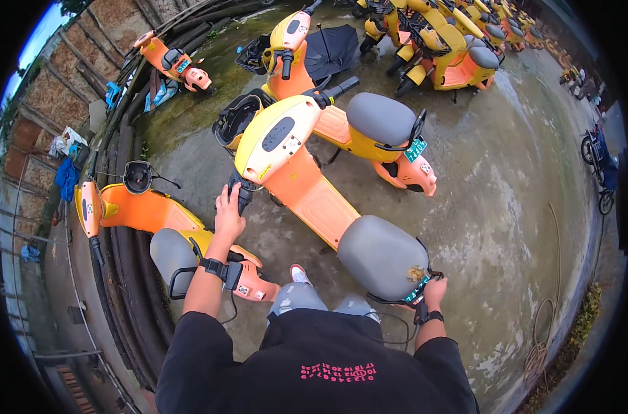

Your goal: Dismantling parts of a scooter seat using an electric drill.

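Observation:
A yellow and orange electric scooter [321, 196] stands in front of me, its grey seat [383, 255] at my right. My left hand [229, 208] is closed round the black handlebar grip [244, 196] on its near side. At the rear, my right hand [434, 292] grips the black rail [427, 265] behind the seat, beside a green plate [416, 292]. A little dry brown debris lies on the seat's back end. A black basket with a helmet [234, 121] hangs at the scooter's front. The undersides of my fingers are hidden on both hands.
A second scooter [383, 124] stands close beyond this one; another [155, 210] is at my left, by long dark pipes [131, 276]. A black umbrella [331, 52] lies open farther off. Several yellow scooters [452, 55] line the back. A hose [536, 359] lies at right.

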The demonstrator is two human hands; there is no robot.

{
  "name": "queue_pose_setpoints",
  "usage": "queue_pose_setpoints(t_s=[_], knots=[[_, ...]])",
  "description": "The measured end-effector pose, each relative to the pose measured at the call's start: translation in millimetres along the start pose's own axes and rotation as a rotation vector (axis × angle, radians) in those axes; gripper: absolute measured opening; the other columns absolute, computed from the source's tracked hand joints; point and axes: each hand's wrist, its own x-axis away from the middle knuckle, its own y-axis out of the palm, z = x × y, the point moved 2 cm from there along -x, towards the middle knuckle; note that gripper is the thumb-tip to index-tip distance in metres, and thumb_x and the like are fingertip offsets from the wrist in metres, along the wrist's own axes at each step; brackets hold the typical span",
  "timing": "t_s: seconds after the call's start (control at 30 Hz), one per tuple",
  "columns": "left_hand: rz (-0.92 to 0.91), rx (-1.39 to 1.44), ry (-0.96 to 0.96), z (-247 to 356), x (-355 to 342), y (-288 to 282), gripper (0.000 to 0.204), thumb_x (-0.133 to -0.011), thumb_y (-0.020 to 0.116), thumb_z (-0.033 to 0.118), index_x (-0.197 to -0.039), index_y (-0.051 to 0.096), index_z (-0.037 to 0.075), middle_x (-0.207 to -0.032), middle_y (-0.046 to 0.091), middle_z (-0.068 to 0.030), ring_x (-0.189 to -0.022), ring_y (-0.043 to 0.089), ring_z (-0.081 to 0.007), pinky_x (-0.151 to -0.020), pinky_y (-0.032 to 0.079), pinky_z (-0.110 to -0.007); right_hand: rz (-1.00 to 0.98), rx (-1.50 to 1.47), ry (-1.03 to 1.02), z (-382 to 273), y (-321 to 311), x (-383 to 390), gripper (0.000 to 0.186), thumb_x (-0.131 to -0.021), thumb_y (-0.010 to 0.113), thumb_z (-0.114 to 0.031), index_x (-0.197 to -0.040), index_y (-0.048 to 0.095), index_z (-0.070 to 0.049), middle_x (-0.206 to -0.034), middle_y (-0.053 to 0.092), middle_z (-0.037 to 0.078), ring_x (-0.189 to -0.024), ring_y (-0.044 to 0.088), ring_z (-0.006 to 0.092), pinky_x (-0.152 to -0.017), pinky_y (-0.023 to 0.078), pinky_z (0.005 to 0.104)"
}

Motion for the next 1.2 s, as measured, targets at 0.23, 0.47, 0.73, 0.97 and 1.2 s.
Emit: queue_pose_setpoints(t_s=[0.23,0.47,0.73,0.97,1.2], knots=[[0.090,0.054,0.033,135.5,81.7,34.1,0.099,-0.065,0.067,-0.004,-0.149,0.022,0.021,-0.148,0.025,-0.0279,-0.129,0.032,-0.0515,-0.108,0.034,-0.053,-0.025,0.051,-0.002,102.5,-74.6,-47.5,0.029,-0.085,0.054,-0.008,-0.108,0.053,0.009,-0.098,0.065,0.031,-0.095,0.062,0.0470,-0.082,0.050,0.0508],[0.050,0.095,-0.013,226.0,178.5,61.1,0.102,-0.065,0.069,-0.003,-0.150,0.018,0.021,-0.148,0.022,-0.0288,-0.131,0.030,-0.0506,-0.107,0.037,-0.053,0.018,-0.010,0.081,208.2,-138.7,-58.7,0.031,-0.084,0.049,-0.006,-0.110,0.052,0.009,-0.101,0.063,0.034,-0.098,0.060,0.0489,-0.085,0.047,0.0523],[-0.010,0.071,0.005,324.3,277.8,73.5,0.102,-0.066,0.068,-0.001,-0.151,0.016,0.020,-0.148,0.023,-0.0289,-0.131,0.031,-0.0515,-0.107,0.035,-0.053,0.040,0.101,0.120,329.8,-223.4,-90.9,0.036,-0.083,0.050,-0.012,-0.114,0.054,0.005,-0.106,0.064,0.031,-0.101,0.061,0.0452,-0.087,0.048,0.0509],[-0.047,0.052,0.020,415.4,369.0,100.1,0.102,-0.066,0.070,0.000,-0.151,0.017,0.021,-0.149,0.022,-0.0266,-0.128,0.034,-0.0500,-0.101,0.044,-0.051,0.049,0.156,0.188,448.9,-290.3,-105.1,0.035,-0.085,0.052,-0.014,-0.115,0.056,0.003,-0.108,0.064,0.027,-0.104,0.061,0.0435,-0.089,0.048,0.0491],[-0.017,0.131,0.040,519.8,473.5,136.2,0.104,-0.066,0.070,0.001,-0.151,0.010,0.015,-0.144,0.020,-0.0343,-0.126,0.031,-0.0554,-0.103,0.040,-0.053,0.098,0.098,0.308,538.6,-367.9,-94.1,0.036,-0.085,0.052,-0.015,-0.117,0.056,0.001,-0.113,0.064,0.026,-0.106,0.061,0.0420,-0.091,0.048,0.0475]])
